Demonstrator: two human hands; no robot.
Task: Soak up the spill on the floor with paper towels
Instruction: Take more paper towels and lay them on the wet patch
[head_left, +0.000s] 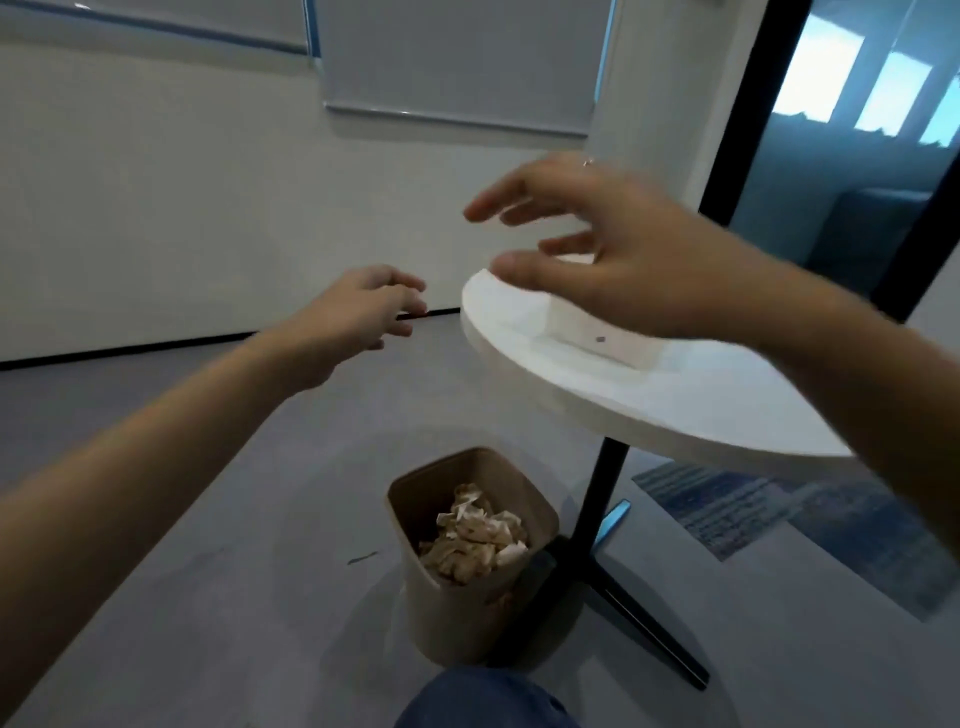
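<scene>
My right hand (613, 244) hovers over the far part of a round white table (649, 395), fingers spread and holding nothing. My left hand (363, 306) reaches out over the grey floor (208, 597) to the left of the table, fingers loosely curled and empty. A flat white sheet (602, 338), perhaps a paper towel, lies on the tabletop partly under my right hand. Below the table stands a tan bin (457, 613) filled with crumpled, stained paper towels (475, 535). A small dark mark (362, 558) shows on the floor left of the bin; no clear puddle is visible.
The table's black post and legs (602, 525) stand right of the bin. A blue patterned rug (810, 525) lies at the right. A white wall (182, 208) with a dark baseboard runs behind, and a dark-framed glass door (857, 130) at right. My knee (483, 701) shows at the bottom.
</scene>
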